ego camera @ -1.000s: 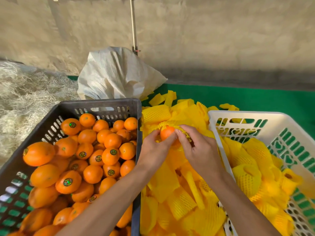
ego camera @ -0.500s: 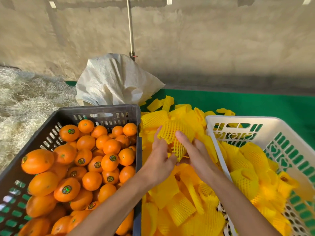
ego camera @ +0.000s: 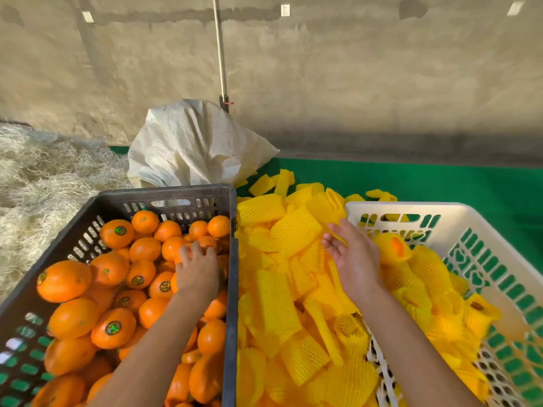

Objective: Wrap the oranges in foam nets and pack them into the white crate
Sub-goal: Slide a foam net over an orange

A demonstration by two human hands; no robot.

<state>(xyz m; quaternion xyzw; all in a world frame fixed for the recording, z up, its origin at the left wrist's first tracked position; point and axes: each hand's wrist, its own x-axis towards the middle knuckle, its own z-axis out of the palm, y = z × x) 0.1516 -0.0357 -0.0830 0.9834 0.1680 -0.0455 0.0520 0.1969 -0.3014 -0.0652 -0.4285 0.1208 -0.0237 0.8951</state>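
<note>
My left hand (ego camera: 197, 271) reaches into the dark crate (ego camera: 164, 195) on the left, fingers curled over an orange (ego camera: 188, 255) among the loose ones. My right hand (ego camera: 354, 257) hangs released, palm open, over the yellow foam nets (ego camera: 282, 289) heaped between the crates. Just right of it, a netted orange (ego camera: 395, 249) lies in the white crate (ego camera: 411, 208). Farther back slumps a white woven sack (ego camera: 194, 145).

A green-covered table (ego camera: 440, 183) carries everything. On its left stands a dark crate (ego camera: 164, 198) filled with oranges (ego camera: 117, 331), on its right a white crate (ego camera: 458, 227); between them lies a loose heap of yellow foam nets (ego camera: 293, 233) (touching both crates). Behind the dark crate slumps a white woven sack (ego camera: 194, 145).
</note>
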